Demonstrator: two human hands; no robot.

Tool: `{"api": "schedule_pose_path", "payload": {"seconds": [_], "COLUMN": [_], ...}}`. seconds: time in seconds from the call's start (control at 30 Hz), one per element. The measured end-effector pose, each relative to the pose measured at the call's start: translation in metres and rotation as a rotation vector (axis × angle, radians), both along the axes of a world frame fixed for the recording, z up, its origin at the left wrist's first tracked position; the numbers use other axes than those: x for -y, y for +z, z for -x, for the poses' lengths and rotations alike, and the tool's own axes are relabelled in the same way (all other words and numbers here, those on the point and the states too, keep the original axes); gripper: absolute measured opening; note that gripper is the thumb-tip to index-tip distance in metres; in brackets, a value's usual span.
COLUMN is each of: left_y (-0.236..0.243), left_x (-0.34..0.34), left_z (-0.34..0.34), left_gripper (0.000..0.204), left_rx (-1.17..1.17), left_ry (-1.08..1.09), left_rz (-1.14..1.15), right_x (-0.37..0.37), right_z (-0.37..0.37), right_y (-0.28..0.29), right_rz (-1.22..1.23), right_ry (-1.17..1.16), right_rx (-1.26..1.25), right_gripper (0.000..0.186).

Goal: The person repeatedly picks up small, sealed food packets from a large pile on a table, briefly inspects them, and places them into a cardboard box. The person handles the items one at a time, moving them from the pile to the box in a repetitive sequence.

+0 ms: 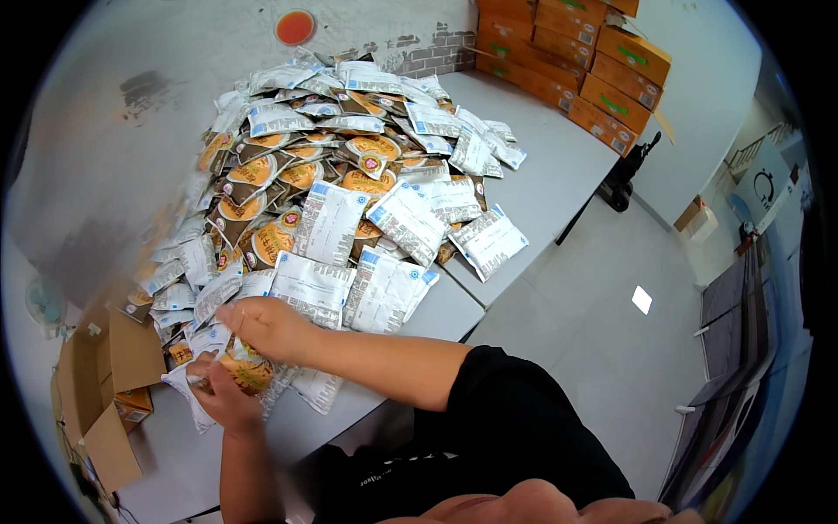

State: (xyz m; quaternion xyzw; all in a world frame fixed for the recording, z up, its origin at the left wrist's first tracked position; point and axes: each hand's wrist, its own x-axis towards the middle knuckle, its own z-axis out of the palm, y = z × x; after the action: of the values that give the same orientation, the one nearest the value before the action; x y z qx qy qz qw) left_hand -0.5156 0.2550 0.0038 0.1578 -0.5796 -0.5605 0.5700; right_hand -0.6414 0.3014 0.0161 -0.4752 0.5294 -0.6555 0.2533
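My left hand (230,399) grips a food packet (247,373) at the near edge of the pile, its thumb pressed on the orange-and-brown printed side. Just above it, my right hand (266,327) is closed with curled fingers, next to a silvery-white packet (218,292). What its fingers hold, if anything, is hidden. A large heap of pillow-shaped packets (301,175) spreads over the table, some with the brown picture side up, others with the white printed back up. One white packet (188,393) lies under and beside my left hand.
An open cardboard box (131,349) stands at the table's left end. Orange cartons (602,83) are stacked at the far right of the grey table (546,166). A red round object (294,28) is near the back wall. Tiled floor (567,306) lies to the right.
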Motion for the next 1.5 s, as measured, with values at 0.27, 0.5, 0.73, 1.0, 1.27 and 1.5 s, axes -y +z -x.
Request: {"api": "schedule_pose_path", "payload": {"seconds": [0.27,0.5,0.73,1.0,1.27,1.5], "left_y": [-0.008,-0.016,0.013,-0.027,-0.04,-0.038], "left_x": [0.003,0.017,0.032,0.03,0.008,0.007], "left_z": [-0.003,-0.004,-0.002,0.003,-0.004,-0.013], "left_gripper": [0.019,0.028,0.043,0.049,0.057,0.052], "left_rx": [-0.031,-0.089,-0.271,-0.226,0.057,0.1], "left_ry": [-0.19,-0.2,-0.258,-0.367,-0.338,-0.294], "left_rz": [0.014,-0.255,-0.61,-0.291,-0.013,0.149], "right_x": [-0.011,-0.005,-0.01,-0.004,-0.014,-0.007], "right_z": [-0.001,0.003,-0.008,-0.009,0.007,0.006], "right_y": [0.01,0.008,0.003,0.0,0.011,0.008], "right_rz": [-0.009,-0.099,-0.105,0.166,0.101,-0.047], "right_ry": [-0.009,0.073,0.008,0.053,0.064,0.34], "right_rx": [0.024,0.156,-0.373,0.453,0.304,0.713], "right_gripper": [0.044,0.046,0.054,0.03,0.036,0.05]}}
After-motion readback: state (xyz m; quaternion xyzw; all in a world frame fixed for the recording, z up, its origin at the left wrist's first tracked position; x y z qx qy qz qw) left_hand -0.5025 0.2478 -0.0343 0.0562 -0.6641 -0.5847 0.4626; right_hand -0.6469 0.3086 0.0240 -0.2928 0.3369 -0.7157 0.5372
